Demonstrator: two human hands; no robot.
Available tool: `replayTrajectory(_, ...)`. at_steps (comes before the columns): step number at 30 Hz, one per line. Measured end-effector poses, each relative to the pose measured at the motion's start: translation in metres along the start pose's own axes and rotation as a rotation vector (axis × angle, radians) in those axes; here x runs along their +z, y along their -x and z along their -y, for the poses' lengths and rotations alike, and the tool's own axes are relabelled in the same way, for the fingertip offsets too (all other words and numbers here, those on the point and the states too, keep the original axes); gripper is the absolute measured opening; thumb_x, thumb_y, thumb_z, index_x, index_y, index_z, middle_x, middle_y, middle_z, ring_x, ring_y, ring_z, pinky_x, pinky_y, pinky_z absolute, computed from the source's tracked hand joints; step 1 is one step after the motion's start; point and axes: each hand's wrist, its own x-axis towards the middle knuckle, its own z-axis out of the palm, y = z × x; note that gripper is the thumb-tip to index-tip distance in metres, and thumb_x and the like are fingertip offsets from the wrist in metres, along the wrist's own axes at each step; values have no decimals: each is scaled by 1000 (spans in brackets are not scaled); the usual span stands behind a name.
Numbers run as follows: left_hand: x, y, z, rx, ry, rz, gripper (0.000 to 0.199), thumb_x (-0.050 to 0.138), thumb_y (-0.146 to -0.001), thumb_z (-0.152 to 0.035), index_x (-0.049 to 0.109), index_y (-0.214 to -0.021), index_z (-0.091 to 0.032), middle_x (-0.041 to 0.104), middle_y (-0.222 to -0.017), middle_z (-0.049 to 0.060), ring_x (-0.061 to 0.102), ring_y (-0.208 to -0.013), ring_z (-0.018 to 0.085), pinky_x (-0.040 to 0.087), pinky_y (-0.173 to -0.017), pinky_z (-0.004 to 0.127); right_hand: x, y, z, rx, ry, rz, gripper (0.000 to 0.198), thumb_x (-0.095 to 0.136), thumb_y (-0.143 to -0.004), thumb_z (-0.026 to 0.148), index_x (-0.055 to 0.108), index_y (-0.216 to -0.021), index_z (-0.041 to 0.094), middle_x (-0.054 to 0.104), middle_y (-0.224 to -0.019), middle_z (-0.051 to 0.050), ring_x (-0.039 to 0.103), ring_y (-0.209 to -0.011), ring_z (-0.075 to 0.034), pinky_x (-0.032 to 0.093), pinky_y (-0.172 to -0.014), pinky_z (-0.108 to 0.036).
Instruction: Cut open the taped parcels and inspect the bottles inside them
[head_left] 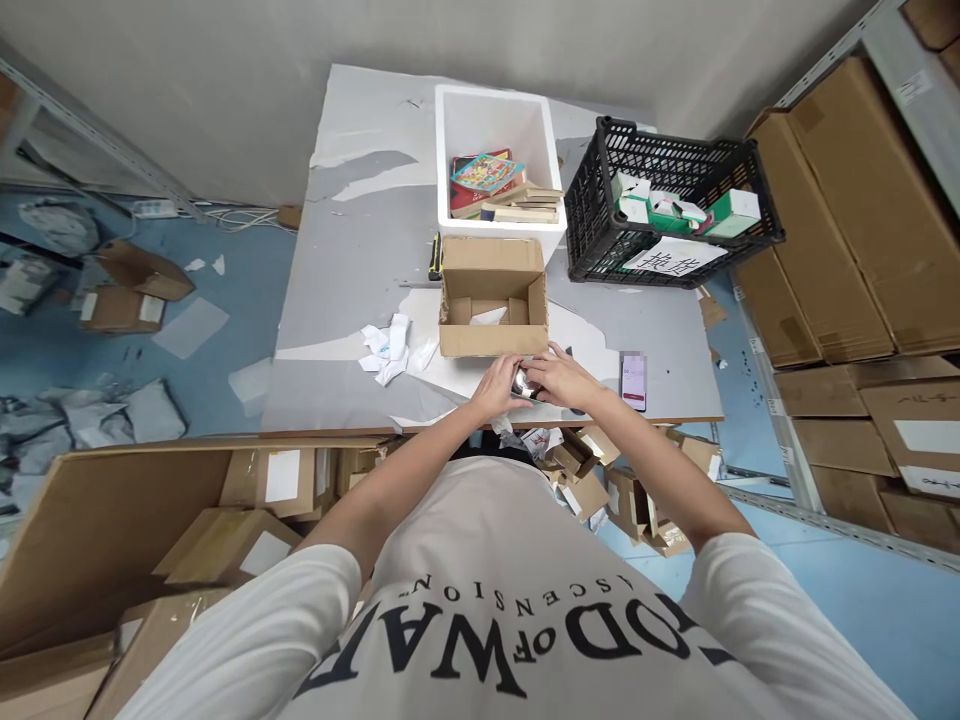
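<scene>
Near the table's front edge, a small shiny object (523, 382), dark and silvery, sits between my two hands; its kind is hard to make out. My left hand (496, 388) has its fingers curled round the near left side. From the right, my right hand (559, 376) closes over the top and far side, covering much of it. Just beyond the hands stands an open cardboard box (491, 342) with a scrap of white paper inside. Crumpled white paper (388, 348) lies to the left of the box.
Behind the box, a white foam box (496, 110) holds books. A black crate (592, 215) with small green-and-white boxes stands at right. A phone (633, 380) lies at the right front, a yellow-and-black cutter (435, 257) beside the cardboard box. Cartons (259, 545) fill the space at lower left.
</scene>
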Motion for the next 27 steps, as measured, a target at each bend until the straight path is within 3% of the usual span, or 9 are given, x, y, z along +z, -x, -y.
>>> replayTrajectory(2,2,0,1,-25,24,2,98,88,-53,-46,36,-131,-16,52,-127,19,52,-121,34,44,-100,51,-3,-7,4,-17,54,35,27,68,-75,15,64,-102,18,61,-123,-13,50,-115,-31,20,-110,-59)
replayTrajectory(7,3,0,5,-60,76,1,100,89,-53,-39,34,-133,-16,51,-128,19,54,-119,33,46,-99,50,0,-19,13,-7,212,45,28,48,-88,14,58,-115,16,60,-121,-16,48,-112,-30,19,-111,-55)
replayTrajectory(14,2,0,8,14,50,52,88,83,-61,-36,35,-132,-14,52,-125,17,53,-118,32,46,-98,47,-14,-15,9,-118,188,61,26,52,-82,13,59,-107,12,59,-110,-16,47,-101,-27,29,-100,-43)
replayTrajectory(19,0,-2,3,-28,101,43,77,79,-63,-32,41,-129,-16,54,-120,15,54,-114,33,45,-95,48,-52,-5,10,-173,161,-8,29,60,-76,18,58,-104,12,57,-104,-15,46,-91,-26,34,-86,-38)
replayTrajectory(27,-4,0,-7,-64,183,-1,97,87,-52,-38,41,-135,-19,51,-130,17,49,-123,37,40,-102,52,-139,19,23,-203,165,-61,22,65,-70,21,56,-90,17,55,-93,-10,44,-82,-22,35,-74,-33)
